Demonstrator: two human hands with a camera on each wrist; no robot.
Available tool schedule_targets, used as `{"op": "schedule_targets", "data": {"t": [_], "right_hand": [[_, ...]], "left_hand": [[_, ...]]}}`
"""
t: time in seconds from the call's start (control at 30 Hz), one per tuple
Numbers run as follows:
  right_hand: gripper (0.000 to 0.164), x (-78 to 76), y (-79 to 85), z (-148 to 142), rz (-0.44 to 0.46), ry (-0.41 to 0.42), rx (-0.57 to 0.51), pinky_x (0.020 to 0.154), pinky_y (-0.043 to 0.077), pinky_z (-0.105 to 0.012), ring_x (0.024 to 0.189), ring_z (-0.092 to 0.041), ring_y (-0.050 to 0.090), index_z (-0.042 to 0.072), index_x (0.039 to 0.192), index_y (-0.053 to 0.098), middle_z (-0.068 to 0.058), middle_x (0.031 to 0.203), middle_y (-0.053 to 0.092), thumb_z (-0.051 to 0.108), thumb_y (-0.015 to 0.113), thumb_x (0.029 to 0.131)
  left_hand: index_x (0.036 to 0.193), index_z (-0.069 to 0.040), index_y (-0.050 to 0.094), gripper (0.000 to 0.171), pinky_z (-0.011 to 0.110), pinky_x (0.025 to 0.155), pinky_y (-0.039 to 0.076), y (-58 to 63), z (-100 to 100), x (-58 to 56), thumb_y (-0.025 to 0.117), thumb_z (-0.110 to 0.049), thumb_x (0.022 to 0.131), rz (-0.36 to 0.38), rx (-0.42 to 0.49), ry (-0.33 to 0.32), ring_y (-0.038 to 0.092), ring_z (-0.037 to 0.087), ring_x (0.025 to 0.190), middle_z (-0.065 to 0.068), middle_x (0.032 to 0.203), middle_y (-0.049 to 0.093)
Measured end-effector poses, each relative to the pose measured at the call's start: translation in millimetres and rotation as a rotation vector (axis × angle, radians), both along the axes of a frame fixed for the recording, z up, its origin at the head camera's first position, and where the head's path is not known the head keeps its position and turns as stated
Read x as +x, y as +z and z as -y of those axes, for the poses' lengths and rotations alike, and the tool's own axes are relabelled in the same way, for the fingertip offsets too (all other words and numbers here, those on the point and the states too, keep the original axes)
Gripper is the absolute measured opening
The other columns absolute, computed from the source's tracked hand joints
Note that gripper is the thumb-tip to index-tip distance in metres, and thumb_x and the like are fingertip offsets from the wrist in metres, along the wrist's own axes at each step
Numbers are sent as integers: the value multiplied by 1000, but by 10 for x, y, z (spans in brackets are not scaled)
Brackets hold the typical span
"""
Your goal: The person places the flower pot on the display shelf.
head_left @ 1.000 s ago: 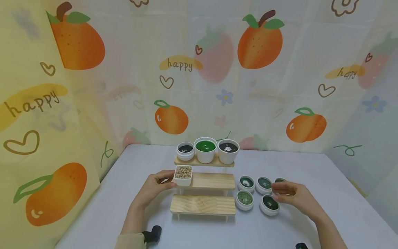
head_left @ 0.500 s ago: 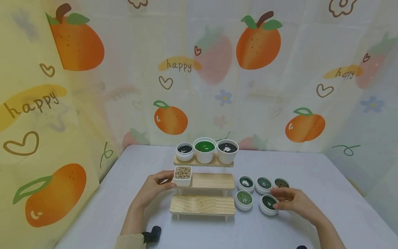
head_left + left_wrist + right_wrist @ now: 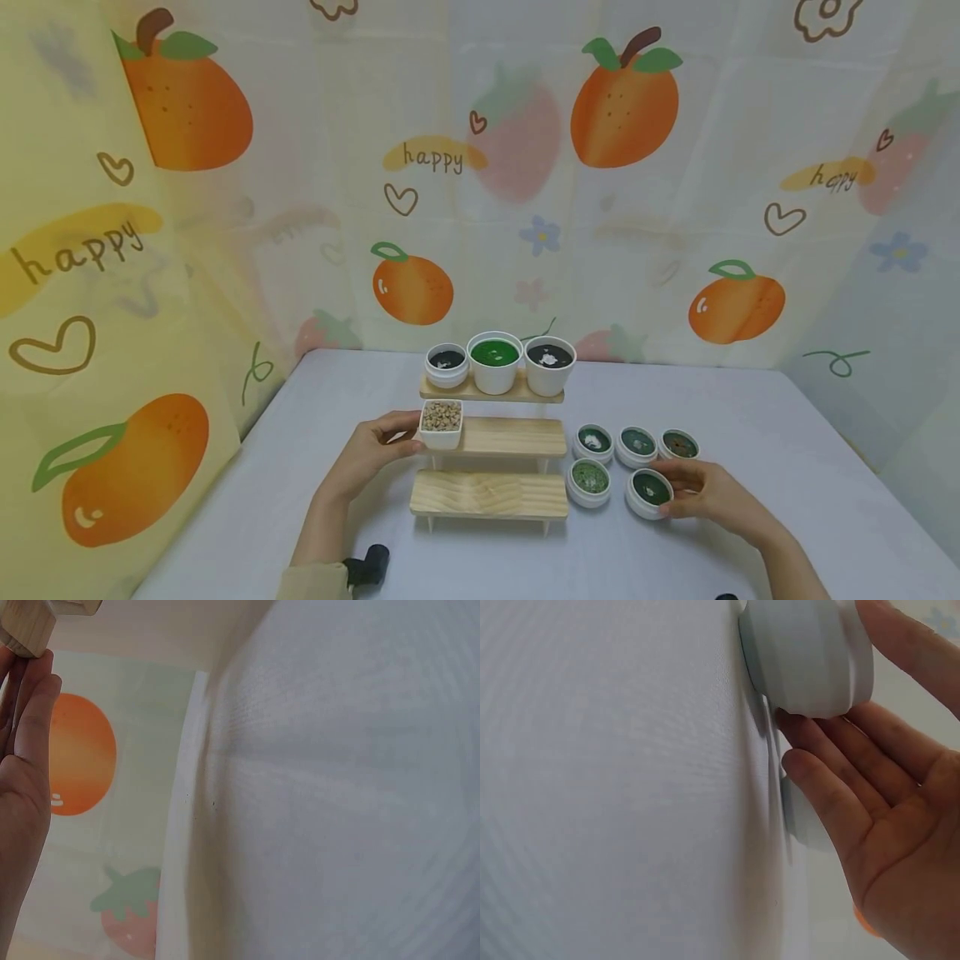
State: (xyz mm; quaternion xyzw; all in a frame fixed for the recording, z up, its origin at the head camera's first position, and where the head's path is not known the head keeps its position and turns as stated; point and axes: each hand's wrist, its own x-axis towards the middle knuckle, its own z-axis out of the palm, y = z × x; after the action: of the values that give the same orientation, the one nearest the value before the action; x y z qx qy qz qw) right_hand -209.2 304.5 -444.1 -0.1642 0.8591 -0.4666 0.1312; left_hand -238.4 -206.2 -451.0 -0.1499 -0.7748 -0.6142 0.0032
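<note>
My right hand [image 3: 693, 490] holds a round white cup of dark green liquid [image 3: 648, 493] at its right side, thumb in front and fingers behind. In the right wrist view, the fingertips [image 3: 799, 724] meet the cup's white wall [image 3: 810, 656]. My left hand [image 3: 378, 442] rests at the left end of the middle wooden shelf [image 3: 513, 435], right beside a square white dish of tan nut-like pieces [image 3: 441, 427]. Its fingers [image 3: 37, 712] reach straight up to the wood's end [image 3: 28, 630] in the left wrist view; the thumb is out of sight there.
Several similar cups of green contents stand around the held one, including a pale green cup [image 3: 589, 482] and a brownish one [image 3: 679, 444]. The top shelf [image 3: 480, 393] bears three white containers. In front stands the low wooden shelf [image 3: 487, 496]. A printed cloth backdrop surrounds the table.
My right hand has come down and slightly left from over the back right cup, uncovering it, and now grips the front right cup. My left hand and the square dish stay in place.
</note>
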Motion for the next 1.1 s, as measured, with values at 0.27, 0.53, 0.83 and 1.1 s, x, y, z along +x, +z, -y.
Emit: {"op": "schedule_targets", "data": {"t": [0.27, 0.53, 0.83, 1.1], "right_hand": [[62, -3, -24, 5, -26, 9, 11, 82, 53, -14, 100, 12, 58, -5, 132, 56, -27, 132, 59, 19, 81, 80], [60, -1, -20, 10, -37, 6, 26, 83, 51, -12, 102, 15, 56, -2, 131, 59, -24, 131, 61, 21, 81, 80], [62, 9, -14, 29, -1, -41, 54, 79, 54, -16, 96, 8, 60, -2, 130, 59, -22, 129, 63, 23, 83, 78], [62, 20, 1, 48, 8, -87, 104, 77, 53, -18, 96, 2, 61, 1, 130, 61, -18, 127, 66, 27, 83, 78]], "left_hand": [[124, -7, 68, 45, 14, 99, 46, 6, -4, -6, 80, -18, 82, 17, -11, 12, 59, -4, 113, -17, 115, 68], [124, -6, 68, 46, 14, 99, 46, 20, -7, 5, 80, -17, 82, 14, -5, 8, 59, -4, 113, -16, 116, 68], [124, -6, 68, 44, 16, 98, 48, 17, -11, 16, 80, -16, 82, 5, 6, -3, 60, -2, 113, -15, 115, 68], [124, -7, 68, 45, 15, 98, 48, 11, -11, 13, 80, -16, 82, 8, 10, -7, 61, -1, 112, -16, 116, 68]]}}
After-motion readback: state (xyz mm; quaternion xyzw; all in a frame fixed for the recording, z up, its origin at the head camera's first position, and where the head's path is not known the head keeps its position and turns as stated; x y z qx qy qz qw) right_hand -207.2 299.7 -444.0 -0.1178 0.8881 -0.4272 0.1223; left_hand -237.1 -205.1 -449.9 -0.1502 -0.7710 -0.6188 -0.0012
